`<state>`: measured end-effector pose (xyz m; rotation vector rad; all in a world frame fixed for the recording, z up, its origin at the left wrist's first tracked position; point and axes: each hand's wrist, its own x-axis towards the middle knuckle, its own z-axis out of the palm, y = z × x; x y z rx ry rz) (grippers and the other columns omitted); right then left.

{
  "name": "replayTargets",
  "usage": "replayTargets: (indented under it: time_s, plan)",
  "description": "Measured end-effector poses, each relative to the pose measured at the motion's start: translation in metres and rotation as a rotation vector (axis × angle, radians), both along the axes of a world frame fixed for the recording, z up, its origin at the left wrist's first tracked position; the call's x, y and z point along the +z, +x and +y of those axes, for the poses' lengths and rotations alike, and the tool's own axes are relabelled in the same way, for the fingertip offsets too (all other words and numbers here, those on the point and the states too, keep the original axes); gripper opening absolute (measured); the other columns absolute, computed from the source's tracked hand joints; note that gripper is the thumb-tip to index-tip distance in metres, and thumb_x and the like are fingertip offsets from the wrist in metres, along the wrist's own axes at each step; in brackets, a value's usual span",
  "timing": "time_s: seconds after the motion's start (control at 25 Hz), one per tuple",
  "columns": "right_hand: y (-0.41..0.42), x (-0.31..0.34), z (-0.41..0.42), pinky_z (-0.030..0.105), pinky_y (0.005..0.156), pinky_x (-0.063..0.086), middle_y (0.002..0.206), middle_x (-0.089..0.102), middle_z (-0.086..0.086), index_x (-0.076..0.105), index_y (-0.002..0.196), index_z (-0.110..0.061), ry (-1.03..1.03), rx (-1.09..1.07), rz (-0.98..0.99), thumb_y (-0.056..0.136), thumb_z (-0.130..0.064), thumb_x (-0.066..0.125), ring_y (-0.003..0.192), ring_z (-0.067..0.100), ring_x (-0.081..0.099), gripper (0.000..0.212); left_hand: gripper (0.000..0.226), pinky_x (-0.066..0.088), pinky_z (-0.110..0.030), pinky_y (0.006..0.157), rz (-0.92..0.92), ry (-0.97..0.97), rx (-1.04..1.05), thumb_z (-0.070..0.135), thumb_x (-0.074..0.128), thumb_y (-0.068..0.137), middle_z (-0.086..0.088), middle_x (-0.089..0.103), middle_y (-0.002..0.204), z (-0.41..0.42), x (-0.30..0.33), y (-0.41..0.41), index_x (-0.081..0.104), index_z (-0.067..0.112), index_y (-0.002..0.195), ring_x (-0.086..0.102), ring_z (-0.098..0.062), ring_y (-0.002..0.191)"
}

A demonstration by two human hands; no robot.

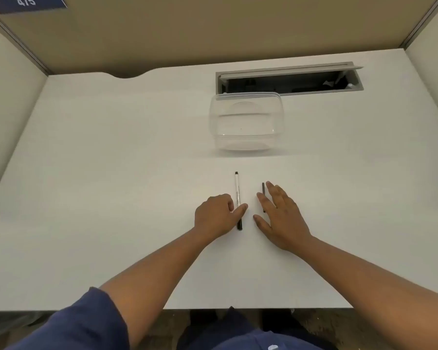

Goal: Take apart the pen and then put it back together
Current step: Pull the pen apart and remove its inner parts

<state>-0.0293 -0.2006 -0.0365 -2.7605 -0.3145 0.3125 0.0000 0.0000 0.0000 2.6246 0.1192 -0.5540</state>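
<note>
My left hand (216,215) rests on the white desk (111,173) a little in from the near edge, its fingers curled under while the thumb reaches out across the pen (238,198); whether I truly pinch the barrel or only touch it I cannot tell; the pen lies pointing away from me, a white barrel with a small black tip at the far end and a black section at the near end, just beside my knuckles; my right hand (281,218) lies flat, palm down, fingers straight and slightly spread, holding nothing; a thin black piece (263,195), perhaps the pen's cap or refill, lies parallel to the pen, showing past my index finger and partly hidden under it; the two pieces are near one another but apart; farther toward the far edge stands a clear plastic container (245,122), its back touching the rim of an open grey cable hatch (288,79) sunk into the desk; my dark blue sleeve (86,324) shows at the near left.
</note>
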Motion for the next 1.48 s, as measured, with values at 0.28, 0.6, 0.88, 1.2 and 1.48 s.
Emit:
replayTargets:
  time_s: [0.28, 0.6, 0.88, 1.2, 1.48]
  plan:
    - [-0.001, -0.008, -0.003, 0.045, 0.12, 0.021, 0.168, 0.014, 0.009, 0.036, 0.154, -0.02, -0.071, 0.012, -0.013, 0.096, -0.061, 0.026, 0.155, 0.03, 0.012, 0.072, 0.03, 0.045, -0.028, 0.059, 0.042, 0.052, 0.009, 0.048, 0.056, 0.087, 0.006, 0.067, 0.076, -0.007, 0.008, 0.005, 0.064, 0.021, 0.077, 0.064, -0.019, 0.073]
    - [0.002, -0.005, -0.004, 0.046, 0.121, 0.018, 0.169, 0.01, 0.007, 0.034, 0.155, -0.021, -0.03, 0.008, 0.033, 0.097, -0.059, 0.035, 0.156, 0.028, 0.007, 0.069, 0.028, 0.051, -0.032, 0.06, 0.032, -0.001, -0.017, 0.039, 0.055, 0.086, 0.001, 0.07, 0.07, 0.003, 0.009, 0.0, 0.067, 0.016, 0.074, 0.067, -0.02, 0.069]
    - [0.006, 0.007, -0.004, 0.042, 0.122, 0.016, 0.17, 0.005, 0.004, 0.034, 0.155, -0.024, 0.035, -0.01, 0.088, 0.099, -0.055, 0.046, 0.156, 0.024, 0.006, 0.065, 0.024, 0.051, -0.03, 0.061, -0.028, -0.064, -0.075, 0.042, 0.058, 0.086, 0.008, 0.065, 0.063, 0.012, 0.024, -0.003, 0.062, 0.023, 0.071, 0.063, -0.016, 0.066]
    - [0.04, 0.084, 0.009, 0.03, 0.076, 0.047, 0.098, 0.072, 0.005, 0.066, 0.12, -0.023, 1.056, -0.579, 0.409, 0.096, -0.036, 0.064, 0.082, 0.015, 0.064, 0.027, 0.028, 0.043, -0.031, 0.055, -0.348, 0.147, -0.47, 0.042, 0.053, 0.088, 0.003, 0.063, 0.066, 0.033, 0.041, 0.006, 0.06, 0.019, 0.073, 0.059, -0.021, 0.062]
    - [0.038, 0.098, 0.006, 0.03, 0.066, 0.048, 0.074, 0.069, 0.005, 0.073, 0.091, -0.008, 1.176, -0.584, 0.422, 0.094, -0.013, 0.068, 0.066, 0.017, 0.058, 0.007, 0.018, 0.041, -0.032, 0.047, -0.597, 0.134, -0.607, 0.034, 0.058, 0.087, 0.004, 0.058, 0.066, 0.044, 0.046, 0.009, 0.061, 0.019, 0.076, 0.055, -0.025, 0.062]
